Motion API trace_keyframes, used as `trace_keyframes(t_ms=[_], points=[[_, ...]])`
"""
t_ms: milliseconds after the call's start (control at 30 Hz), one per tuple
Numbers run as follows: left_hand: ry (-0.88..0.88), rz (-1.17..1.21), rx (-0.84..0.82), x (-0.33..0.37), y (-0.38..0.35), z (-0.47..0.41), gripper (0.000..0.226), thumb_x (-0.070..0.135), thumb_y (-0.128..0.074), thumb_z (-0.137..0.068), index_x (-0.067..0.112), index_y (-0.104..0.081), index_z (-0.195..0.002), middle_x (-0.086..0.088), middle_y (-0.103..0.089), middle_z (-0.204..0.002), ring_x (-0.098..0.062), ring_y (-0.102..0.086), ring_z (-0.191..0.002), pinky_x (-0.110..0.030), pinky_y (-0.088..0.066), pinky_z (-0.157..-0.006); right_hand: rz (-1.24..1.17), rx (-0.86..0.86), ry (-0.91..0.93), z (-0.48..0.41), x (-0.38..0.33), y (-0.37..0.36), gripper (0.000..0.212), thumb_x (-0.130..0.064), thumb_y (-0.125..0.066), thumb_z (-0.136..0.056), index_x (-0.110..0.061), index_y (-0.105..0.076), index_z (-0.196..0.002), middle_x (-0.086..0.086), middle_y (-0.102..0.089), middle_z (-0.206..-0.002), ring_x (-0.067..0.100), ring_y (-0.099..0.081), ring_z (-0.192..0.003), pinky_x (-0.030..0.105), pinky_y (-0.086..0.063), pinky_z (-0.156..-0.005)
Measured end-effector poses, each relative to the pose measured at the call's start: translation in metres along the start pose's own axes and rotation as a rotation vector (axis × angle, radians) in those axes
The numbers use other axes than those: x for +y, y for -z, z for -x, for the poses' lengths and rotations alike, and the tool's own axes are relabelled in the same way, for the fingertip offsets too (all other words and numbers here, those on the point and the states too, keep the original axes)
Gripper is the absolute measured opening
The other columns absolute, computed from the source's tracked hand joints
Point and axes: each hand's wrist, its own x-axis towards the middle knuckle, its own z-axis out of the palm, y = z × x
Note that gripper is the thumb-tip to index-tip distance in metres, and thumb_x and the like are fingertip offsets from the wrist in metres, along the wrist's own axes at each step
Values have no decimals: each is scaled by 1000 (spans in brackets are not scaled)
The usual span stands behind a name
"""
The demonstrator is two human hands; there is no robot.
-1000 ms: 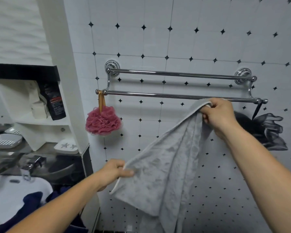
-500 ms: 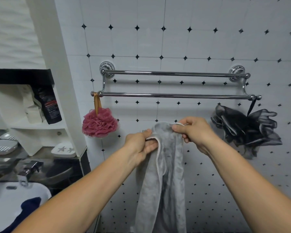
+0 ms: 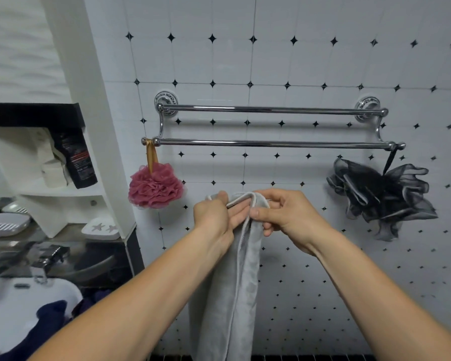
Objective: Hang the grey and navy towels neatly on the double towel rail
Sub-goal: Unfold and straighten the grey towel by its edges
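Note:
The grey towel (image 3: 227,295) hangs folded lengthwise in front of me, below the chrome double towel rail (image 3: 271,144). My left hand (image 3: 214,217) grips its top edge from the left. My right hand (image 3: 284,217) pinches the same top edge from the right, close beside the left. Both bars of the rail are bare of towels. The navy towel (image 3: 44,324) lies bunched in the white sink (image 3: 16,300) at the lower left.
A pink bath pouf (image 3: 155,187) hangs from the rail's left end and a black pouf (image 3: 383,196) from its right end. White shelves with a dark bottle (image 3: 76,157) and soap dishes (image 3: 102,227) stand left, above a tap (image 3: 50,256).
The towel was spread wide with my right hand up at the lower bar; now both hands have met at the towel's top edge below the rail, folding it lengthwise.

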Motion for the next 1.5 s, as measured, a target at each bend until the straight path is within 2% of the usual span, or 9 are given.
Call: trace_keyframes(t_ms=[200, 300, 433, 600, 733, 867, 1200, 1333, 1500], points=[[18, 83, 2, -6, 2, 22, 20, 10, -37, -105, 2, -43, -88, -20, -69, -56, -33, -70, -51, -43, -56, -39, 94, 54, 58, 1, 7, -15, 29, -11, -84, -70, -9, -72, -96, 17, -74, -80, 21, -69, -65, 24, -51, -51], [3, 79, 6, -6, 5, 27, 23, 11, -36, -106, 2, -42, -85, -20, -69, -55, -29, -70, -49, -32, -52, -36, 118, 56, 69, 4, 8, -15, 30, -8, -82, -71, -11, -71, -99, 19, -74, -85, 22, -67, -68, 24, -50, -51], [-43, 78, -46, -6, 8, 27, 19, 15, -37, -106, 4, -41, -91, -19, -71, -61, -27, -75, -63, -32, -57, -46, 19, 58, 79, 6, 7, -8, 24, -4, -79, -74, -11, -72, -96, 4, -75, -78, 15, -67, -67, 20, -49, -52], [-117, -30, -195, -17, 10, 22, 17, 13, -44, -103, -2, -50, -99, -22, -73, -84, -29, -75, -80, -36, -62, -69, -20, 89, 55, 10, 7, -7, 7, -9, -72, -83, -6, -75, -88, 12, -76, -82, 21, -73, -76, 26, -56, -65], [-307, -212, -275, -25, 19, 22, 24, 7, -72, -85, 2, -56, -102, -20, -72, -102, -29, -72, -96, -35, -58, -84, 5, 218, 14, 8, 5, -10, 7, -4, -68, -81, -2, -74, -81, 19, -72, -74, 22, -68, -68, 29, -51, -61], [-600, -553, -306, -35, 25, 23, 37, -12, -67, -78, 17, -60, -99, -11, -58, -114, -19, -68, -100, -24, -55, -81, -21, 255, -39, 10, 6, -19, 14, -2, -66, -83, 12, -68, -86, 39, -66, -88, 28, -61, -72, 40, -47, -69], [-671, -848, -157, -52, 35, 13, 14, 16, -76, -79, 29, -71, -82, 4, -73, -88, 4, -66, -76, -8, -48, -71, -91, 273, -51, 7, 4, -13, 8, -2, -66, -84, -1, -71, -78, 12, -69, -66, 22, -67, -61, 27, -54, -55], [-535, -774, -192, -48, 35, 6, 17, 19, -68, -88, 10, -76, -76, -9, -75, -76, -13, -63, -67, -32, -52, -68, -198, 245, -71, 8, 5, -9, 16, 2, -69, -82, 3, -69, -98, 9, -74, -71, 18, -71, -63, 23, -53, -53], [-390, -598, -107, -31, 32, 4, 20, 11, -65, -89, 0, -71, -72, -29, -71, -88, -40, -69, -81, -58, -57, -79, -135, 420, -145, 11, 7, 0, 15, 0, -74, -78, 4, -69, -92, 12, -75, -75, 18, -73, -64, 25, -57, -56]])
